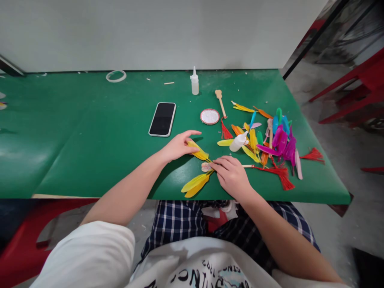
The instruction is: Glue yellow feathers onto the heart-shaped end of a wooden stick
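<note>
A wooden stick [247,166] with a rounded, patterned head [206,167] and a red tassel lies near the table's front edge. Over its neck is my right hand [231,176], fingers closed on the stick and the feather quills beside it. Yellow feathers [195,185] fan out toward me from under those fingertips. Another yellow feather [199,152] points up and left from the same spot. My left hand [179,145] has its thumb and curled fingers around that feather's tip, index finger stretched out. The fingertips of my right hand hide where the quills meet the stick.
Right of my hands lies a pile of coloured feathers [281,140] with a white squeeze bottle [239,142]. Farther back are a phone [162,119], a dish of white paste [209,116], a second tasselled stick [222,105], another bottle [195,85] and a tape ring [116,76].
</note>
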`<state>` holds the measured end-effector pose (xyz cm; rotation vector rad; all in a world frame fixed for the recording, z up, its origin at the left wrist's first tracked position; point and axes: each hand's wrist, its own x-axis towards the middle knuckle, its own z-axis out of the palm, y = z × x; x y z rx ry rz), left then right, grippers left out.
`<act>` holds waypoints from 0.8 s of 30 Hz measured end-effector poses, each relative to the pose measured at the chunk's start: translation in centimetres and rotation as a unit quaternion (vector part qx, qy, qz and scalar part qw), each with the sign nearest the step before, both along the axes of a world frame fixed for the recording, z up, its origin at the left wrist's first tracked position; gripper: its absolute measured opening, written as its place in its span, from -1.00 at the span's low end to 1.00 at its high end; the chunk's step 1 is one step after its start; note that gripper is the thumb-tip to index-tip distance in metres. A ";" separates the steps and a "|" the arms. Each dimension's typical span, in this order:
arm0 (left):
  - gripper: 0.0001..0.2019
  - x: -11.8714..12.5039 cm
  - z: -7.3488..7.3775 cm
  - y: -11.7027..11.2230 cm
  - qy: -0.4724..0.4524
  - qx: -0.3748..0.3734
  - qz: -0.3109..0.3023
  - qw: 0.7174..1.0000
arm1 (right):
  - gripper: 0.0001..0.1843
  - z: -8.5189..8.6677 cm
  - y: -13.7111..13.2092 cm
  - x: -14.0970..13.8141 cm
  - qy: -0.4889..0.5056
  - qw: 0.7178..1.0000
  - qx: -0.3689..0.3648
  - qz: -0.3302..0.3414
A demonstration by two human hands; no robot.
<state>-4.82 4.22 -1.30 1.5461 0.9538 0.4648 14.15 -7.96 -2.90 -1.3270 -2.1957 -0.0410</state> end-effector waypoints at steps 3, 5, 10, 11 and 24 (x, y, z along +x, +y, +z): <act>-0.40 0.0 0.0 0.1 0.001 0.000 -0.004 1.000 | -0.73 -0.1 0.0 0.0 -0.003 1.000 0.001 -0.001; -0.40 0.0 0.0 0.1 0.002 -0.001 -0.002 1.000 | -0.74 -0.3 0.0 0.1 0.000 1.000 0.005 0.000; -0.40 0.0 0.1 0.0 0.005 -0.002 0.000 1.000 | -0.73 -0.5 0.0 0.1 0.004 1.000 -0.004 0.007; -0.40 0.0 0.1 0.0 0.004 -0.003 -0.001 1.000 | -0.72 -0.5 0.0 0.2 0.004 1.000 -0.007 0.008; -0.40 0.0 0.1 0.0 0.005 -0.001 -0.006 1.000 | -0.71 -0.4 0.1 0.2 0.003 0.999 -0.031 0.010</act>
